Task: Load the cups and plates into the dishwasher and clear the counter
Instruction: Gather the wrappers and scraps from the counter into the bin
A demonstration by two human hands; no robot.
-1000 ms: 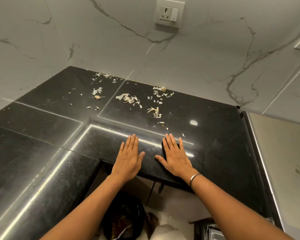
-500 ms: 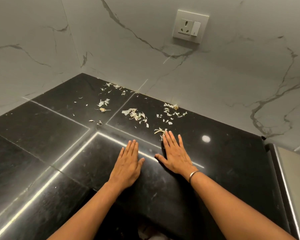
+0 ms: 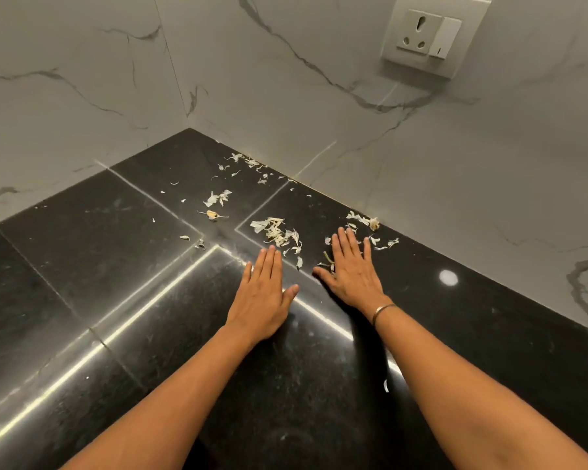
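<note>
Both of your hands have slid toward 12 o'clock across the surface [image 3: 116,266] since the earlier frame. They now reach the peel scraps [image 3: 275,232], and the view has followed them, putting the wall socket [image 3: 421,39] at the upper right. The scraps themselves lie as they did before.

Count:
- two hands
- one socket plate
- one bangle [image 3: 382,312], on your right wrist
- one round light reflection [image 3: 448,277]
- four loose clusters of scraps, plus strays; the single flakes are too many and too small to count
- one stray flake [image 3: 385,385], lying apart beside your right forearm

Left-hand grip [image 3: 262,293]: palm down on the black stone, fingers straight and together, thumb spread toward 3 o'clock, holding nothing. The largest heap of scraps sits just beyond its fingertips, at 12 to 1 o'clock.

Right-hand grip [image 3: 352,273]: also flat, with fingers slightly fanned, thumb toward 9 o'clock, and nothing held. Its fingertips lie among the scraps. A cluster along the marble wall [image 3: 286,96] sits at 12 to 1 o'clock, and a few pieces lie just beside the index finger at 9 o'clock. You cannot tell whether the fingers actually touch these pieces.

The other two clusters lie at 11 o'clock of your left hand, toward the back corner and well apart from both grips.
</note>
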